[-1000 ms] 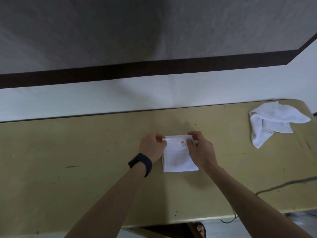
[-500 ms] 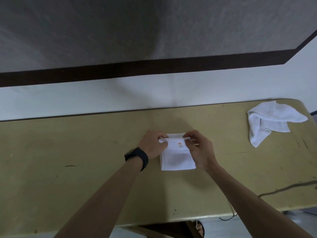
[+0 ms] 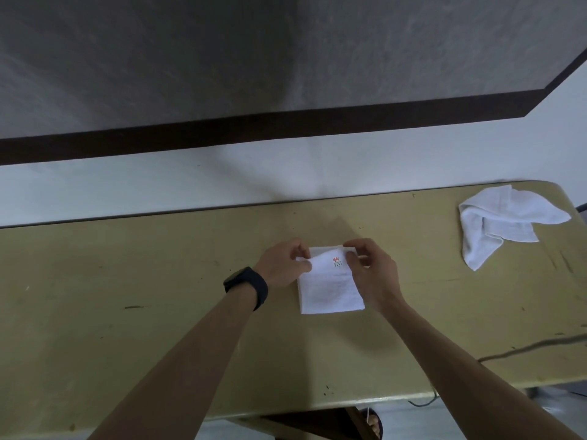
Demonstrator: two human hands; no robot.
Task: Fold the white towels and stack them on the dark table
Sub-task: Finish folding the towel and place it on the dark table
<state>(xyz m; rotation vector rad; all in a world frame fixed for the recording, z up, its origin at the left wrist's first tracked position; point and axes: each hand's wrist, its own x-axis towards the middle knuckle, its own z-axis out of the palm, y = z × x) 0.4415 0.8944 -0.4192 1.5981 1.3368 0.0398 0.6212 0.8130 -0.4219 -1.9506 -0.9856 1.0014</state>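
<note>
Near the middle of the table [image 3: 158,281], a small folded white towel [image 3: 330,290] is pinched at its far corners by the left hand [image 3: 279,265] and right hand [image 3: 376,274]. Another fold toward the near edge seems due; a crumpled towel [image 3: 502,217] is seen far right.

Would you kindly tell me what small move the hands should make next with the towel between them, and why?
Probably draw the far edge toward the near edge, halving the folded towel. The left hand and right hand each pinch a far corner, while its near edge lies flat on the table. A second towel lies crumpled at the right.
</note>
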